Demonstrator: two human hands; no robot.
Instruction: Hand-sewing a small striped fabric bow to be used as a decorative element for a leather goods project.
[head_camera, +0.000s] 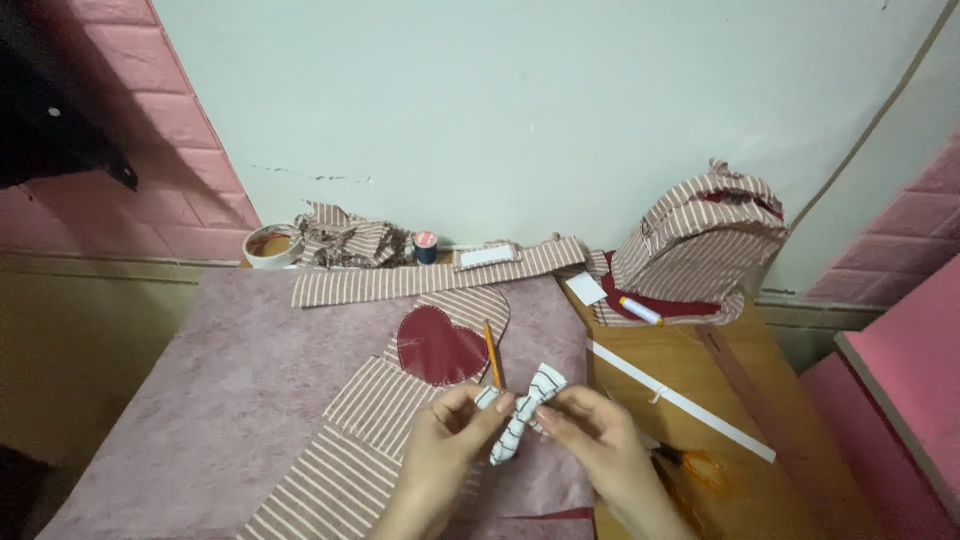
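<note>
While I watch from afar, the white black-striped fabric bow (522, 408) sits pinched between my left hand (447, 447) and right hand (598, 443), above striped cloth pieces (372, 430) on the pink mat (230, 380), beside a pencil (492, 355) and red heart patch (438, 345).

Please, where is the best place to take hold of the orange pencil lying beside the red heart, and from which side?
Probably the upper half of the pencil, from above, fingers on its long sides. It lies flat on the striped fabric, nearly upright in the picture. Its lower end sits close behind the left hand and the white striped bow, so that end is crowded.
</note>
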